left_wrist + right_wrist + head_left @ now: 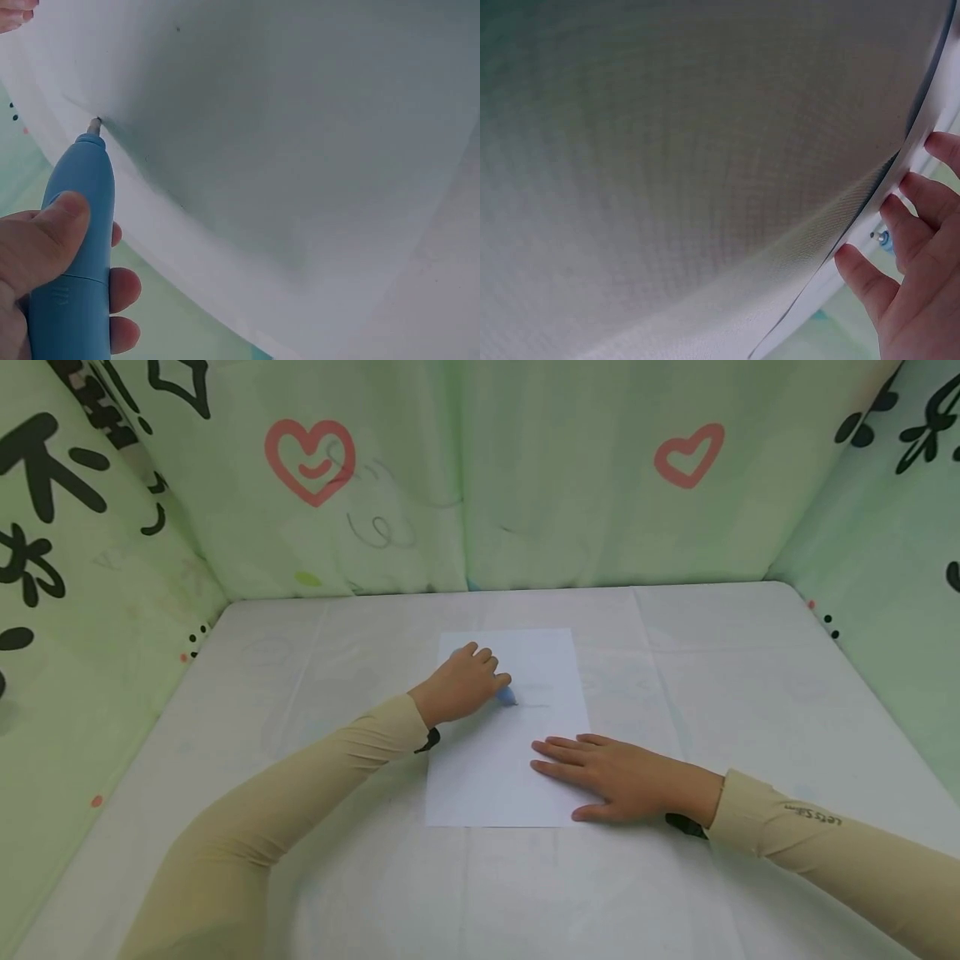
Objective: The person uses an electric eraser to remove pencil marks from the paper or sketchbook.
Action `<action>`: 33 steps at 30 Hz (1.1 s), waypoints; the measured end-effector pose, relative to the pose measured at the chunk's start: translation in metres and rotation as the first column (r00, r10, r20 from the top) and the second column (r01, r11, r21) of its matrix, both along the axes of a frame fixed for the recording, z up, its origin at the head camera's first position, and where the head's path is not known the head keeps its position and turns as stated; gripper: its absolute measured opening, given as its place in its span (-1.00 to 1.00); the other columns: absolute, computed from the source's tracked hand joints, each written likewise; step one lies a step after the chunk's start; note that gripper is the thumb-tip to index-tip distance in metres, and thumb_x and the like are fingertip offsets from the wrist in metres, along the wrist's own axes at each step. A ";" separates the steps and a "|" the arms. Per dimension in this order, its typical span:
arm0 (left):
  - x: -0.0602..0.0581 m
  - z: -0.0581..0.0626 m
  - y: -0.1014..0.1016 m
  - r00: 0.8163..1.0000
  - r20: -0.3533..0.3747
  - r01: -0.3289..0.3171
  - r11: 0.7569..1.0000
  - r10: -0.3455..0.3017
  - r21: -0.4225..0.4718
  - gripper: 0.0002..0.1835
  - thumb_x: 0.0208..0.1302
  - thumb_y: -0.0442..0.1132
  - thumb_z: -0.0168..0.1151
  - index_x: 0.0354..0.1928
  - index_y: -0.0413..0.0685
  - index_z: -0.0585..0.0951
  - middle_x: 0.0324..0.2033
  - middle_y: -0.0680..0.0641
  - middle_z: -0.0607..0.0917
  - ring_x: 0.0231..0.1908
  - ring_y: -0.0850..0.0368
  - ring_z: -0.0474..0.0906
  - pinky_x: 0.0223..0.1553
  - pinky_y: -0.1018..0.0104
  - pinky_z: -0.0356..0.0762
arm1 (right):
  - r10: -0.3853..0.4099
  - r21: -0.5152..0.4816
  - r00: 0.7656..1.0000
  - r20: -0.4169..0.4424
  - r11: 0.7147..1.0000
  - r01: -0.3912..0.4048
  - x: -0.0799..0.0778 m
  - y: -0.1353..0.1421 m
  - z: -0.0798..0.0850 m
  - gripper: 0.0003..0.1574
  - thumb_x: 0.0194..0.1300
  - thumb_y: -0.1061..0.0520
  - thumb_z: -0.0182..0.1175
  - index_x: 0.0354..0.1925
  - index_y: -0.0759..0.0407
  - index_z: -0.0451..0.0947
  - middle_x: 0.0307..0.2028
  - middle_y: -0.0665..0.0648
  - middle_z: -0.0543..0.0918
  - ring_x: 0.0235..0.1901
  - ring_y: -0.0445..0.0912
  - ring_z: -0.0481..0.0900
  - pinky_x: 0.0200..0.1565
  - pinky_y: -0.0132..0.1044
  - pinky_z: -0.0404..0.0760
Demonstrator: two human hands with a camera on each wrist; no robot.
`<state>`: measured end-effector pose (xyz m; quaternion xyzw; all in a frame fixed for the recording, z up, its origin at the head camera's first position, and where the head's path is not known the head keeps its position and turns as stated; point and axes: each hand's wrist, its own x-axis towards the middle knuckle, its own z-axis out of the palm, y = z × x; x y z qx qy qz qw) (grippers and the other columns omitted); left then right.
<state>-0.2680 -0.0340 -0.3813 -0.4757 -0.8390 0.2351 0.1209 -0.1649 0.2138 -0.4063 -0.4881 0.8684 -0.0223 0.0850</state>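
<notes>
A thick blue pen-shaped tool (79, 180) with a narrow metal tip is gripped by my left hand (459, 683), the thumb pressed along its side. Its tip meets a white sheet of paper (487, 777) right of the hand, where faint grey lines (534, 705) show. My right hand (615, 772) lies spread over the paper's lower right edge, palm down with straight fingers. In the right wrist view, the fingertips (847, 259) rest on the sheet, and part of the blue tool (886, 240) appears beyond them.
The paper lies on a table with a white cloth (337, 877). Pale green curtains (562, 502) with red hearts and black markings enclose the back and both sides. Dark wrist bands (686, 827) show under the beige sleeves (832, 852).
</notes>
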 end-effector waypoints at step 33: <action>0.000 0.001 0.005 1.000 -0.001 0.013 1.000 -0.013 0.001 -0.79 0.32 -0.26 0.12 -0.03 0.09 0.57 -0.15 -0.02 0.70 -0.13 0.09 0.58 -0.06 0.26 0.45 | 0.003 -0.001 1.000 -0.001 1.000 -0.003 0.000 0.000 0.001 -0.16 0.31 -0.22 0.06 0.41 0.06 0.11 0.44 0.14 0.14 0.40 0.04 0.16 0.28 0.04 0.26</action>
